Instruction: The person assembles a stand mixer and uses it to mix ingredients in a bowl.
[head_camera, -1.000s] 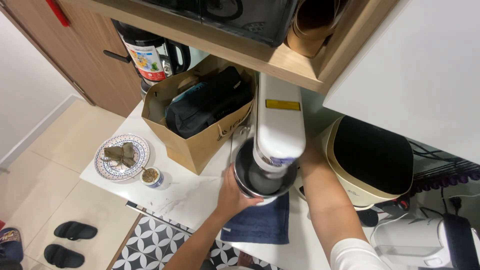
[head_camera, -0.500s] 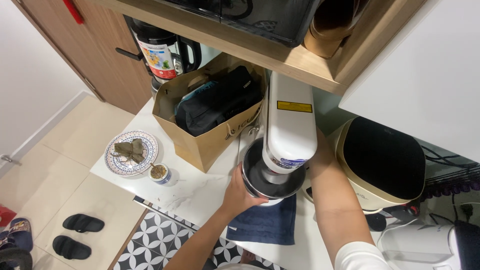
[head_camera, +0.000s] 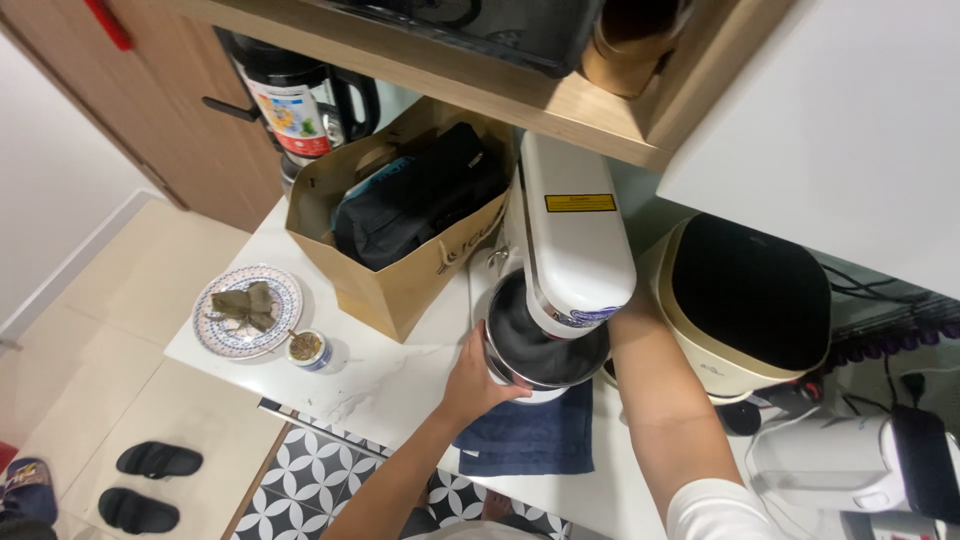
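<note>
A white stand mixer stands on the white counter, its head over a steel mixing bowl. My left hand grips the bowl's left side. My right forearm reaches past the bowl's right side, and my right hand is hidden behind the mixer. A dark blue cloth lies under the bowl at the counter's front edge.
A brown paper bag holding a black pouch stands left of the mixer. Further left sit a patterned plate with wrapped food and a small cup. A cream appliance with a black lid sits on the right. Black sandals lie on the floor.
The view has shifted a little; my left hand stays on the bowl and my right arm stays beside the mixer.
</note>
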